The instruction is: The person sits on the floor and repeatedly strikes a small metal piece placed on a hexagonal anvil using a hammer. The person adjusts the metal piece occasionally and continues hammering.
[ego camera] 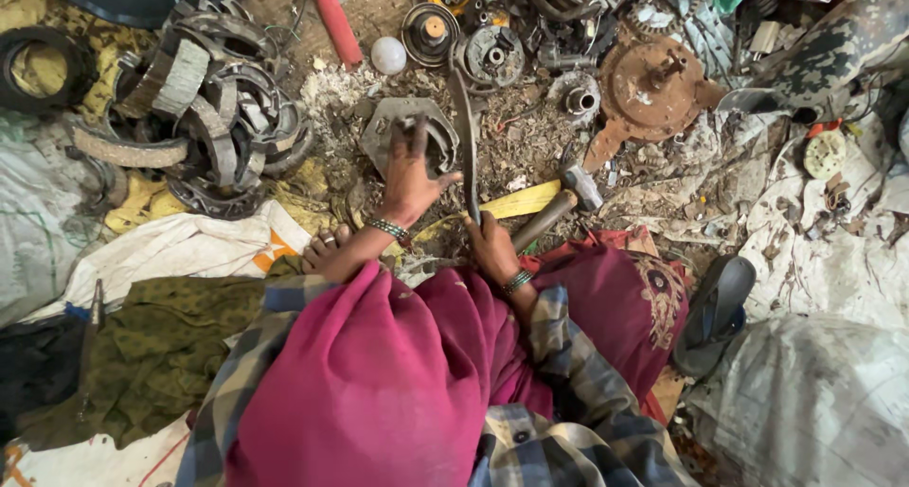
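- The left hand [409,177] presses down with spread fingers on a curved grey metal brake shoe [409,132] lying on the debris-strewn floor [530,146].
- The right hand [490,246] is closed around the lower end of a long, dark, curved metal blade [466,141], which stands on edge just beside the brake shoe.
- A hammer with a steel head and wooden handle [559,203] lies just right of the right hand, across a yellow strip [516,203].
- A pile of worn brake shoes [213,118] sits to the left; a rusty round hub plate [653,85] lies upper right.
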